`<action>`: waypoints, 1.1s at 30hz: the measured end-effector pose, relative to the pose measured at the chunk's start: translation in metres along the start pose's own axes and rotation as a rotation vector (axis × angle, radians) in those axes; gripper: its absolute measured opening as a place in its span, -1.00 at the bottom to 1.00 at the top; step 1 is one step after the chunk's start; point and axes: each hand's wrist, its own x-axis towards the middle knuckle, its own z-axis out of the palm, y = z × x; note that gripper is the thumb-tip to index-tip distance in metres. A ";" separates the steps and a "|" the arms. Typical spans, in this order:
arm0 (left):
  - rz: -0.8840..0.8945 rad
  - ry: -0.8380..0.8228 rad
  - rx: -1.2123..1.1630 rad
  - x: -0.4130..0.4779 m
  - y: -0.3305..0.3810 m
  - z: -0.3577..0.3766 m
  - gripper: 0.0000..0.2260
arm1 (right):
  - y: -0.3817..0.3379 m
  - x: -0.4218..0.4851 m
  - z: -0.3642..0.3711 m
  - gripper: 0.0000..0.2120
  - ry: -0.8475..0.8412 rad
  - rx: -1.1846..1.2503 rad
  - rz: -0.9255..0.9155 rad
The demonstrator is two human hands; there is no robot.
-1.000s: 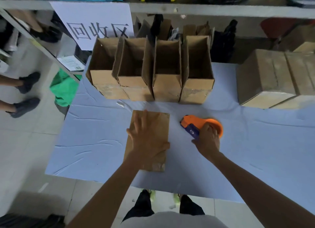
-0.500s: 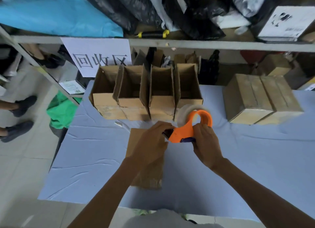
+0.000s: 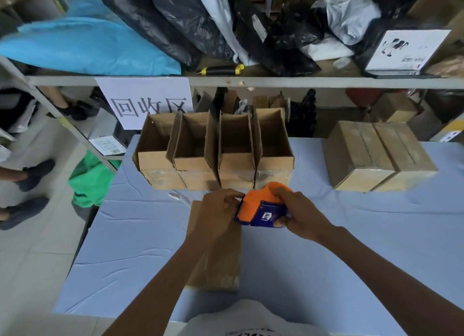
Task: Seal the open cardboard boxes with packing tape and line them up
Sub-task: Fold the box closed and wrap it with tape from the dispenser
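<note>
1. Two hands meet on the tape dispenser (image 3: 262, 206) above the far end of the closed box (image 3: 221, 260), which lies flat on the table (image 3: 376, 247) in front of the person.
2. The right hand (image 3: 298, 212) is wrapped round the dispenser's orange-and-blue body; the left hand (image 3: 218, 211) pinches at its front edge at 9 o'clock, likely finding the tape end, though the tape itself is too small to make out.
3. Four open boxes (image 3: 213, 149) stand in a row at 12 o'clock; two sealed boxes (image 3: 376, 154) sit at 2 o'clock.
4. To do this well, I judge: free a good tab of tape, stick it over the box's far edge, then draw the dispenser straight along the seam, pressing flat.
</note>
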 end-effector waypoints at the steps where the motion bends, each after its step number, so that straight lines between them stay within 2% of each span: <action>1: 0.009 0.032 -0.017 -0.001 -0.003 0.001 -0.84 | 0.001 0.000 -0.001 -0.35 -0.016 0.007 0.010; 3: -0.046 0.088 -0.079 -0.003 -0.003 0.001 -0.85 | 0.004 0.001 -0.004 -0.36 -0.021 0.040 0.040; 5: -0.107 0.072 -0.130 0.000 -0.007 0.002 -0.88 | 0.008 0.003 -0.008 -0.38 -0.023 0.089 0.071; 8: -0.125 0.031 -0.071 0.003 -0.003 0.001 -0.92 | 0.007 0.007 -0.012 -0.39 -0.039 0.088 0.057; 12: -0.194 0.055 -0.081 0.008 -0.002 0.000 -0.91 | -0.001 0.013 -0.012 -0.22 -0.036 -0.010 0.044; 15: -0.242 0.077 -0.061 0.012 -0.002 -0.001 -0.94 | -0.001 0.017 -0.011 -0.19 -0.027 -0.110 0.019; 23: -0.275 0.009 0.012 0.019 -0.005 -0.002 -0.91 | 0.000 0.027 -0.017 -0.21 -0.021 -0.177 -0.038; 28: -0.299 -0.043 -0.031 0.025 -0.001 -0.004 -0.87 | 0.001 0.031 -0.018 -0.21 -0.031 -0.153 -0.026; 33: -0.284 -0.074 0.048 0.028 -0.007 -0.003 -0.95 | 0.002 0.037 -0.022 -0.22 -0.083 -0.131 -0.025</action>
